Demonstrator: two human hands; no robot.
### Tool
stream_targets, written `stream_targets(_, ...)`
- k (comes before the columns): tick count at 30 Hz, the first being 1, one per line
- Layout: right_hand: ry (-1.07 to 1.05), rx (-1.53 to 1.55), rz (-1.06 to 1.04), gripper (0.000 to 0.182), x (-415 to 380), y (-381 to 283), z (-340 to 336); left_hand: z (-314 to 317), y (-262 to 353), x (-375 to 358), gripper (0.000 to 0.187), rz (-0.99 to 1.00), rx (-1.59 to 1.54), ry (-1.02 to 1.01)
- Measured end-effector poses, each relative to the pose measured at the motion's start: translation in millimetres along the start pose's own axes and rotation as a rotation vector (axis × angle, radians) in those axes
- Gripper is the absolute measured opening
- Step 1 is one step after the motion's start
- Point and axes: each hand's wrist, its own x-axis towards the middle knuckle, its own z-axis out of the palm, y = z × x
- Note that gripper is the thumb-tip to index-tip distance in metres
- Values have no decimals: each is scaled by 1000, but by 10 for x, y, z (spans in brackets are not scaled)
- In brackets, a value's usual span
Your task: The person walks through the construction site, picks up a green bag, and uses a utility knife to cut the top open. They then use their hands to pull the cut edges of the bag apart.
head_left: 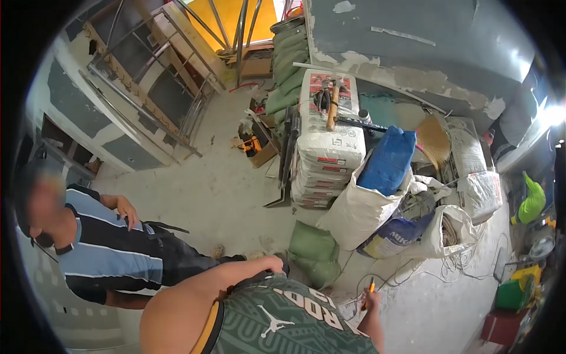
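My left hand (272,264) is bent in at the waist of my green jersey (253,312), beside something dark; its fingers are mostly hidden, so their grip cannot be made out. Low at the right, my right hand (370,315) is closed around a slim orange-and-black tool (371,288) that points up. A green sack (315,253) lies on the floor between and beyond my hands. At the left stands a person (118,242) in a blue and black shirt, one hand raised in front of the body, apart from mine.
Stacked white bags (330,144) carry a hammer (333,107). Beside them are a white sack (365,206) holding a blue bag (389,159), and a blue-printed sack (395,236). Cables (413,271) trail over the floor. Metal scaffold frames (141,109) stand at the back left.
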Motion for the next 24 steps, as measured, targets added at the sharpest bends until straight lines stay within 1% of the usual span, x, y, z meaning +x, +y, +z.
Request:
stream_targets(1,12,21,-52,10,66,-198,-2,-39,-20,32,73,-67,79,27)
stream_targets(2,16,16,-60,10,102,-433,47,-125,-57,68,75,-136,161,59)
stream_targets(3,44,35,-108,11,76,-651,100,-215,-98,76,75,-130,160,64)
stream_targets(4,74,55,-155,11,2,-794,143,-301,-158,83,74,-165,181,40)
stream_targets(5,78,53,-159,11,-63,-880,195,-429,-232,44,73,-203,202,18)
stream_targets(6,103,57,-185,12,-114,-968,289,-556,-306,20,73,-253,120,-25)
stream_targets(7,128,60,-209,13,-139,-1056,435,-637,-392,33,73,-252,116,-24)
stream_targets(9,100,99,-182,15,-166,-950,614,-820,-608,114,81,-120,153,-37)
stream_targets(10,79,116,-177,15,-191,-815,719,-925,-629,88,81,-186,183,-19)
stream_targets(11,134,65,-96,18,-82,-536,770,-1067,-763,176,76,-77,229,-100)
stream_targets(12,156,137,-78,22,-89,-245,887,-1029,-1020,499,77,-106,103,-120)
stream_targets(13,117,211,-115,28,-52,92,1011,-1523,-897,-28,77,-121,87,-185)
stream_targets(14,201,-80,-86,36,-591,-151,1407,-1664,-1193,58,76,-90,126,-123)
stream_targets(15,203,-167,-20,34,-791,-52,1655,-1831,-1556,270,69,215,25,-481)
stream_targets(16,167,-246,31,33,-909,45,1929,-1890,-1668,365,72,135,24,-549)
stream_targets(17,137,-320,74,32,-1038,96,2169,-1777,-1707,373,72,164,56,-591)
stream_targets(19,67,-445,103,30,-1094,261,2568,-1798,-1907,302,70,70,-1,-447)
stream_targets(21,15,-569,65,30,-1008,467,2871,-1940,-2058,264,69,-7,-7,-316)
stream_targets(22,-15,-672,3,31,-801,794,2918,-2037,-2045,214,68,45,7,-446)
stream_targets(23,-33,-835,-163,31,-585,1123,3018,-2142,-2008,186,67,89,32,-580)
stream_targets(24,-52,-590,345,44,-983,-29,3376,-1674,-2471,949,57,488,146,-848)
